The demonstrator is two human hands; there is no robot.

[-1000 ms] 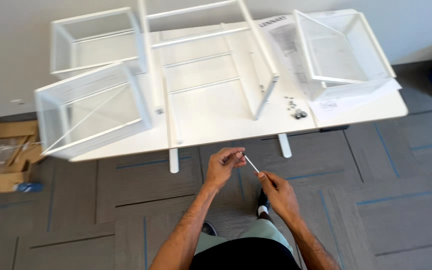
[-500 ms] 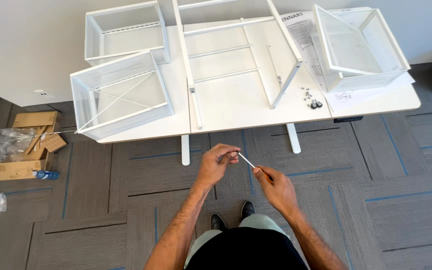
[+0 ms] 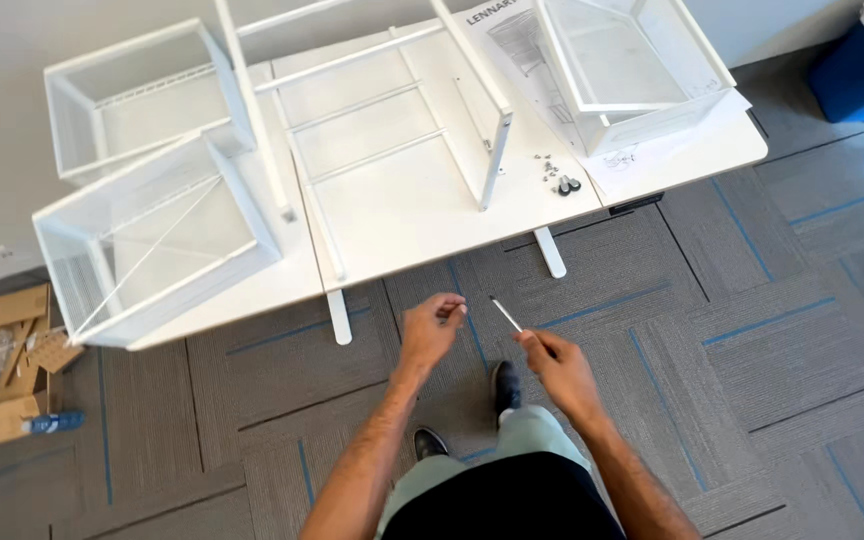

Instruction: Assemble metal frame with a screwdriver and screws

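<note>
White rod (image 3: 505, 314) pinched in right hand (image 3: 556, 366).

Both my forearms are bare, no sleeves showing, no watch or rings on my left hand (image 3: 430, 330) or my right hand (image 3: 557, 368) as far as I can see. I've got a black top (image 3: 497, 500) on over light grey-green trousers (image 3: 527, 430). Dark shoes (image 3: 504, 385) down on the floor, one a bit ahead of the other.
</note>
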